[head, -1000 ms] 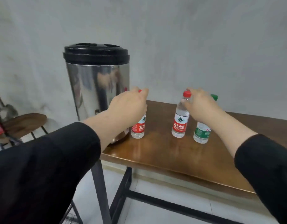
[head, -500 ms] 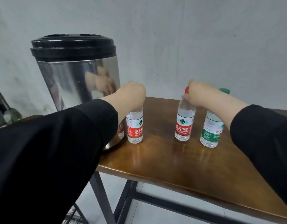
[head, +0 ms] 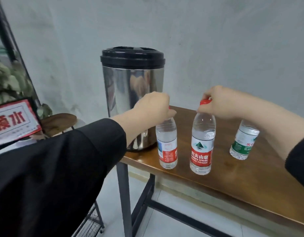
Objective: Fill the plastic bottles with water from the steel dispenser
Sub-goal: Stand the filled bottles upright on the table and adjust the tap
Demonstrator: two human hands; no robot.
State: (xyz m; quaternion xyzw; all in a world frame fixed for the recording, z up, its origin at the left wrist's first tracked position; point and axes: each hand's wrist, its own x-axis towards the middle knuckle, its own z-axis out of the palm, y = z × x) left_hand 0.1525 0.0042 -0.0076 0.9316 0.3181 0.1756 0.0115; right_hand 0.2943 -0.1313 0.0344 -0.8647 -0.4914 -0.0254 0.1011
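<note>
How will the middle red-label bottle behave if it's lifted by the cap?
The middle bottle looks clear and thin-walled, so probably light and squashy if squeezed. It is tall on a narrow base, so a sideways nudge would likely tip it. The right hand pinches its red cap; a cap grip may let it swing.

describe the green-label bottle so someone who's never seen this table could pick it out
Start at the steel dispenser on the left end of the wooden table; three plastic bottles stand to its right. The green-label bottle is the one farthest right, partly behind the right hand's forearm. Both others carry red labels.
</note>
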